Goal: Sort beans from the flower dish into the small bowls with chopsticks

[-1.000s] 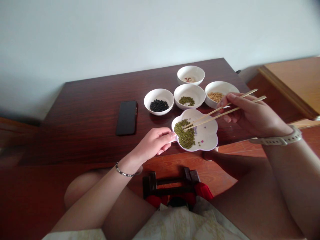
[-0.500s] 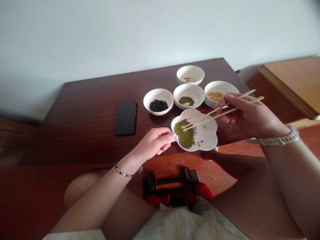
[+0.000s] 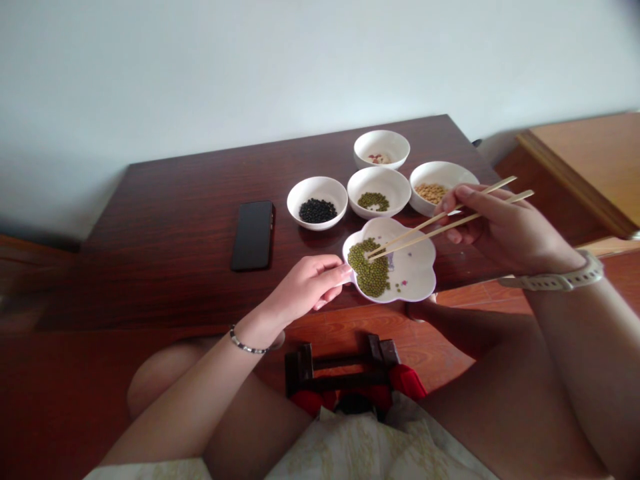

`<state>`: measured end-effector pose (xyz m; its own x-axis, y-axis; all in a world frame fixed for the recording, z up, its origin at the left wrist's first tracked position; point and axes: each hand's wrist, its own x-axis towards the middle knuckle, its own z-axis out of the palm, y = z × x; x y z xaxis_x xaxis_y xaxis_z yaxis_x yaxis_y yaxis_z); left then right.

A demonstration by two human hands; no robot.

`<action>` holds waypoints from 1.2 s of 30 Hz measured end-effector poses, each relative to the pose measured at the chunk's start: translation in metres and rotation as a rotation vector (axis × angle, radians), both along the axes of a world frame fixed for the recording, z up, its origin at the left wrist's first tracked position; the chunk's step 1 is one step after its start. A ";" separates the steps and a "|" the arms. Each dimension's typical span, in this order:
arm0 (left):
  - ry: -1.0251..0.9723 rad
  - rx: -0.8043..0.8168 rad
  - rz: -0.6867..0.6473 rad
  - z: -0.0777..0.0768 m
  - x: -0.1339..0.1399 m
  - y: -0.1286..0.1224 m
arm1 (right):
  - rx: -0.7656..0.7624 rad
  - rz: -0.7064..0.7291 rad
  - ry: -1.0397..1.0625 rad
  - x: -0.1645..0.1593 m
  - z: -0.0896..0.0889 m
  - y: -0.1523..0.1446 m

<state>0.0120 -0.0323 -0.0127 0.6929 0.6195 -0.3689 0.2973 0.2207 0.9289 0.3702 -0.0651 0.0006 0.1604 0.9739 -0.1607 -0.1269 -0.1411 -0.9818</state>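
My left hand (image 3: 320, 283) is closed on the short handle of a white flower-shaped dish (image 3: 417, 267) at the table's near edge. Green mung beans (image 3: 369, 273) are heaped on the dish's left side, with a few loose ones near the middle. In my right hand (image 3: 500, 223) is a pair of chopsticks (image 3: 440, 230), their tips slightly apart and touching the heap. Whether a bean sits between the tips is too small to tell. Just behind the dish stands a white bowl (image 3: 395, 193) holding some mung beans.
A bowl of black beans (image 3: 317, 211) stands left of the mung bean bowl, a bowl of yellow beans (image 3: 431, 193) right. Behind is a bowl with reddish and pale pieces (image 3: 379, 159). A phone (image 3: 253, 235) lies on the dark table (image 3: 175, 220). Below is a dark stool (image 3: 345, 373).
My right hand and the chopsticks' rear ends have shifted slightly to the right. The tips stay at the mung bean heap, and my left hand and the dish look unmoved.
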 end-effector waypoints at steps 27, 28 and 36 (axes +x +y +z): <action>0.030 -0.016 0.013 0.016 0.003 -0.003 | 0.133 -0.225 0.150 0.000 0.000 0.018; 0.027 -0.017 0.014 0.015 0.003 -0.003 | 0.098 -0.169 0.126 -0.002 0.001 0.015; -0.006 0.005 0.036 0.002 0.001 -0.003 | -0.009 -0.016 0.055 -0.014 0.002 0.006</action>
